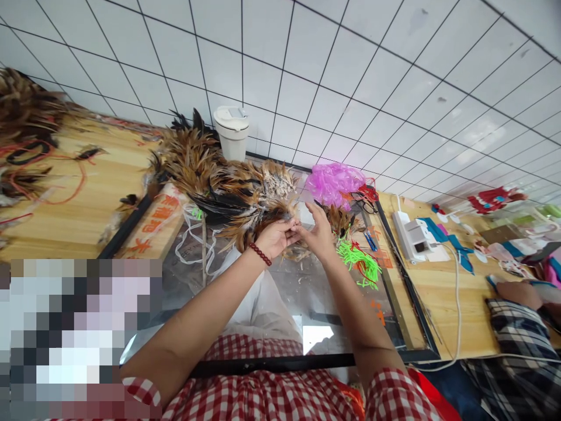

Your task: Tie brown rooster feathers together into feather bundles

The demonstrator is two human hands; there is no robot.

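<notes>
My left hand (277,238), with a dark red bead bracelet (260,254) on its wrist, is closed in a pinch. Whatever lies between its fingertips is too small to make out. Beside it, my right hand (319,231) has fingers stretched apart, its lower fingertip meeting the left fingertips. Both are raised above a glass tabletop (280,292). Just beyond the left hand lies a big heap of brown and black feathers (236,181), some with pale fluffy bases. A smaller feather bunch (339,219) is to the right of my right hand.
A white lidded cup (232,131) stands by the tiled wall. Pink plastic film (335,181), bright green strings (359,263) and a blue pen-like item (370,241) lie to the right. White cord (197,240) loops on the left. A co-worker's plaid sleeve (517,333) rests at far right.
</notes>
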